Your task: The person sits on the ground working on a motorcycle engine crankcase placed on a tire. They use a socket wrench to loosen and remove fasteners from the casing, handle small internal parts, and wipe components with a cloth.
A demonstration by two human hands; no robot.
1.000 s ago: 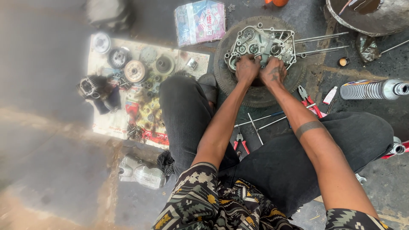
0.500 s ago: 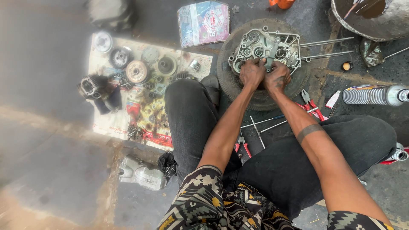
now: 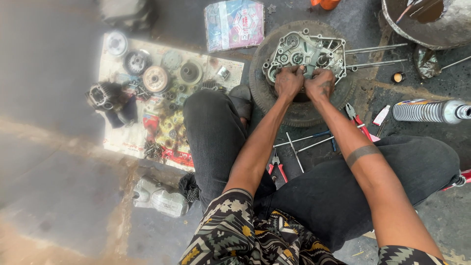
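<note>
A grey cast-metal engine case half (image 3: 304,51) lies flat on a dark, worn tyre (image 3: 274,105) on the oil-stained floor, straight ahead of the seated person's knees. Its upturned face is an open cavity with round bearing seats, small gears and shafts set in it, and a flanged rim dotted with bolt holes; the metal looks dull and greasy. Long thin studs (image 3: 375,49) stick out from its right side. Both hands press on the near edge of the case, close together and nearly touching. The left hand (image 3: 288,82) is clenched with knuckles up, fingers curled down onto the casting; the right hand (image 3: 321,84) is bunched the same way just beside it, and what the fingers pinch underneath is hidden. Red-handled pliers (image 3: 276,167) and thin rods lie on the floor between the legs. To the left, a printed sheet (image 3: 117,140) holds gears, clutch parts and springs.
</note>
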